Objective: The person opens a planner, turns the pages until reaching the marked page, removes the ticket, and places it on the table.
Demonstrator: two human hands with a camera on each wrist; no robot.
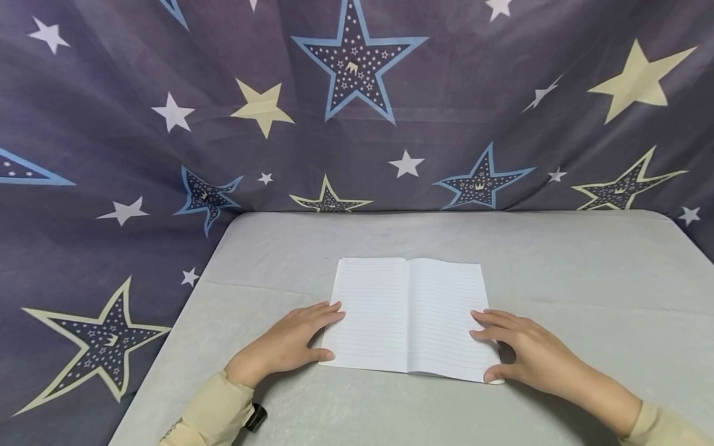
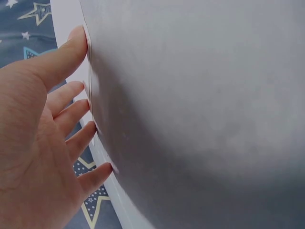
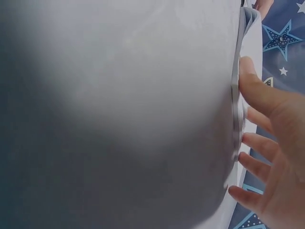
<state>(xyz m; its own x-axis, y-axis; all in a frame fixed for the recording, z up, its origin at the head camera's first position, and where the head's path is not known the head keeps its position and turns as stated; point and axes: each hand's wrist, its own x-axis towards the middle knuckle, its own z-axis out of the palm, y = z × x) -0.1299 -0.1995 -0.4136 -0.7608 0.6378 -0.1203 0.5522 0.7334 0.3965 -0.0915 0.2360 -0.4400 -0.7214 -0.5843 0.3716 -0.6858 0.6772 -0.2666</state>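
Observation:
An open notebook (image 1: pixel 369 313) with lined white pages lies flat in the head view, its fold running down the middle. My left hand (image 1: pixel 295 337) rests at the left edge, fingertips and thumb on the left page's margin. On the opposite side, my right hand (image 1: pixel 530 350) touches the right page's outer edge, its thumb near the bottom corner. The fingers of both hands are spread and slightly bent. In the left wrist view, the left hand (image 2: pixel 40 129) lies along the thin page edge. The right wrist view shows the right hand (image 3: pixel 274 143) beside a thicker stack of pages.
The notebook lies on a table (image 1: pixel 602 272) covered with pale grey cloth. Behind and to the left hangs a dark curtain (image 1: pixel 212 49) printed with stars. A dark band (image 1: pixel 256 417) shows at the left sleeve.

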